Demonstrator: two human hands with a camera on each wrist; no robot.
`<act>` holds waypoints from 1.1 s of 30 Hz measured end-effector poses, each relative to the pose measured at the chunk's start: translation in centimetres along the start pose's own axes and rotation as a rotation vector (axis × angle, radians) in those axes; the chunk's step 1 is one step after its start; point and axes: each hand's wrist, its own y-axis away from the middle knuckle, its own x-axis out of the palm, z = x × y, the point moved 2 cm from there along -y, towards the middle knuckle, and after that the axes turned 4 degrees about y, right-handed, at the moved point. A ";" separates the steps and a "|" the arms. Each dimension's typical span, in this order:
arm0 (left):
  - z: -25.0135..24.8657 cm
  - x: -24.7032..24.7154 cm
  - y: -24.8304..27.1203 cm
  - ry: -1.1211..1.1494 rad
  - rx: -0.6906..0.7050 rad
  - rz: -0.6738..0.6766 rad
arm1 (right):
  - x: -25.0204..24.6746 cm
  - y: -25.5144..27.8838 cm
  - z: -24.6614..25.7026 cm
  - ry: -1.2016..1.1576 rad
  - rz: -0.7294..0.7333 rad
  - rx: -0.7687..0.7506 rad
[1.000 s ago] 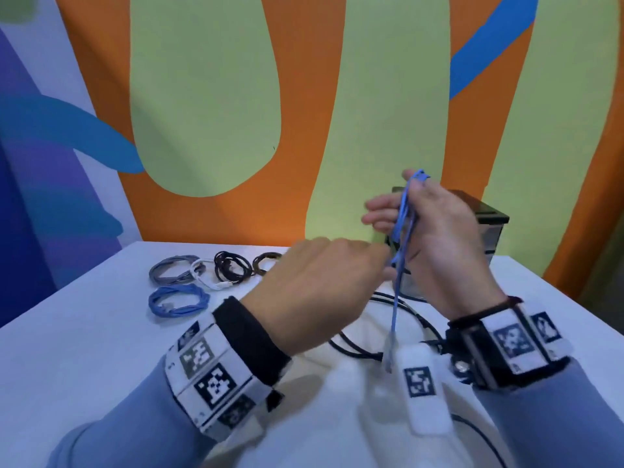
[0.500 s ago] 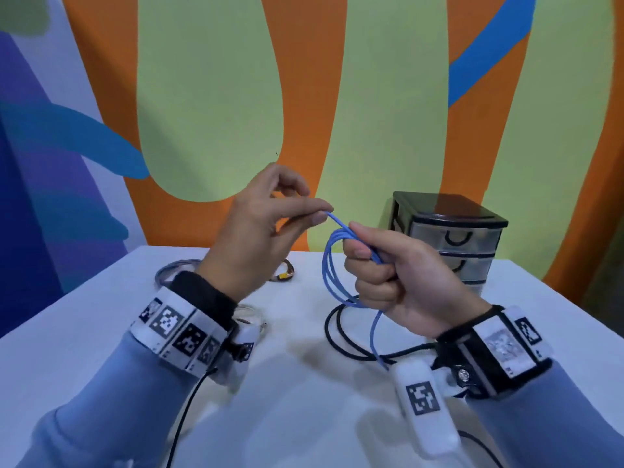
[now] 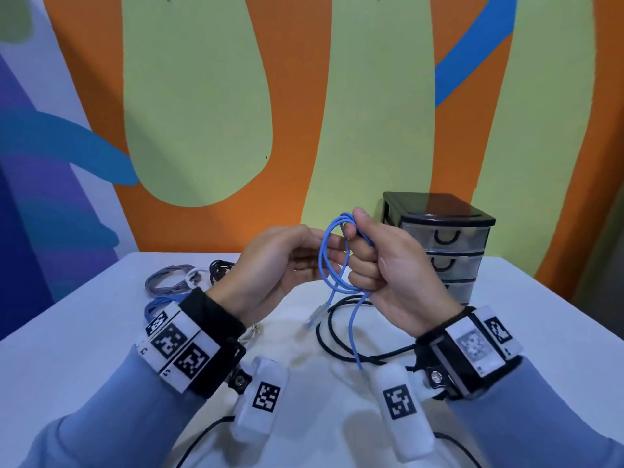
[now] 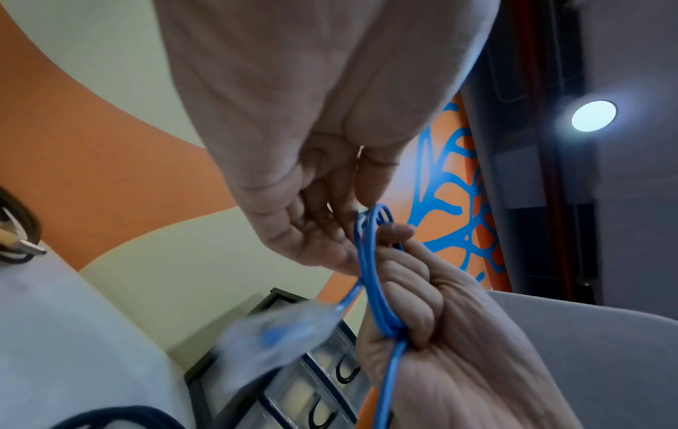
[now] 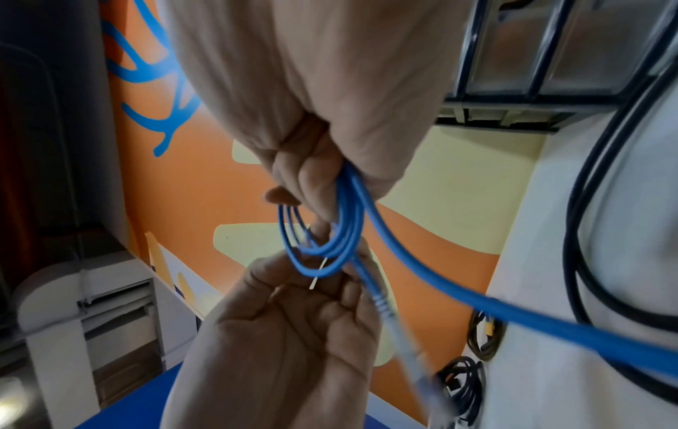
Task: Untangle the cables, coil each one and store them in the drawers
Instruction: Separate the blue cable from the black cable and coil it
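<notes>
- While the right hand (image 3: 388, 265) is fisted around several loops of the blue cable (image 3: 329, 261), thumb up on top of the bundle, the coil hangs in the air above the middle of the white worktop (image 3: 84, 332).
- From the fist, 1 strand of that cable drops toward the worktop and ends in a clear plug (image 3: 315, 315), blurred in both wrist views.
- The left hand (image 3: 270, 265) sits just beside the right, palm toward it, with loosely bent fingers (image 4: 319, 232) touching the loops; the right wrist view shows them against the coil, but I cannot tell if they truly pinch it.
- A black cable (image 3: 337, 336) lies in wide, loose loops on the worktop under the hands.
- Near the far left edge lie a grey coil (image 3: 165, 282), a black coil (image 3: 219, 268) and, half hidden by the left wrist, a blue coil (image 3: 158, 304).
- A small drawer unit (image 3: 439, 244) with a black top and clear fronts stands at the far right, close to the back edge by the painted wall (image 3: 202, 113); its 3 visible drawers are closed.
- Open worktop surface runs along the left side and the near edge.
- Square black-and-white coded tags mark the wrist bands and the 2 white pods below the wrists; no readable words show.
</notes>
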 end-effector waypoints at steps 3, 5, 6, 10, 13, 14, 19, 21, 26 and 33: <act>0.0 0.1 0.2 -0.036 0.022 0.025 | -0.3 -0.2 0.0 0.071 -0.113 -0.049; 0.3 0.4 0.3 -0.084 0.057 0.058 | -0.4 -0.3 -0.2 0.120 -0.171 -0.075; 0.5 0.6 0.3 -0.097 0.072 0.054 | -0.5 -0.3 -0.4 0.146 -0.194 -0.086; 0.5 1.2 0.4 -0.163 0.124 -0.018 | -0.5 -0.4 -1.3 0.302 -0.261 -0.124; -0.2 1.3 0.8 -0.184 0.178 0.007 | -0.5 -0.4 -1.4 0.341 -0.247 -0.139; -0.5 1.4 1.1 -0.182 0.185 0.043 | -0.6 -0.3 -1.3 0.321 -0.235 -0.131; -0.7 1.5 1.3 -0.282 0.242 0.075 | -0.7 -0.3 -1.1 0.274 -0.162 -0.086; -0.1 1.3 1.0 -0.440 0.324 0.020 | -0.5 -0.4 -1.4 0.343 -0.156 -0.105; 0.5 1.0 0.8 -0.856 0.559 -0.062 | -0.7 -0.5 -1.4 0.380 -0.117 -0.115; -0.2 0.6 0.6 -0.767 0.681 -0.169 | -0.7 -0.5 -1.6 0.508 -0.173 -0.160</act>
